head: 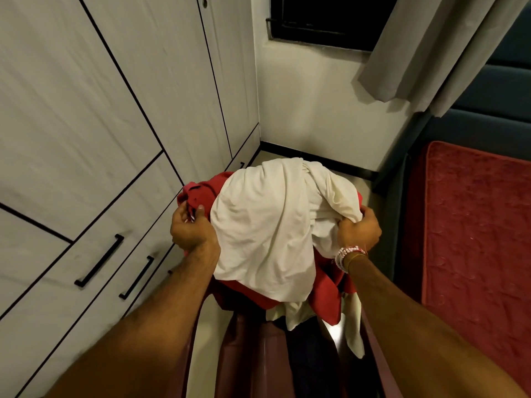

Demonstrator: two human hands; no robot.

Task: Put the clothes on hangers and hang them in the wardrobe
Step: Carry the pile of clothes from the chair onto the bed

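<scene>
A bundle of clothes hangs in front of me at chest height. On top lies a cream white garment, and under it a red garment whose ends droop below. My left hand grips the red cloth at the bundle's left side. My right hand, with bead bracelets at the wrist, grips the white cloth at the right edge. The wardrobe stands to my left with all its white doors closed. No hanger is in sight.
Black bar handles sit on the wardrobe's lower doors. A bed with a red cover and a dark blue headboard fills the right side. A grey curtain hangs by a dark window. A narrow strip of floor runs between wardrobe and bed.
</scene>
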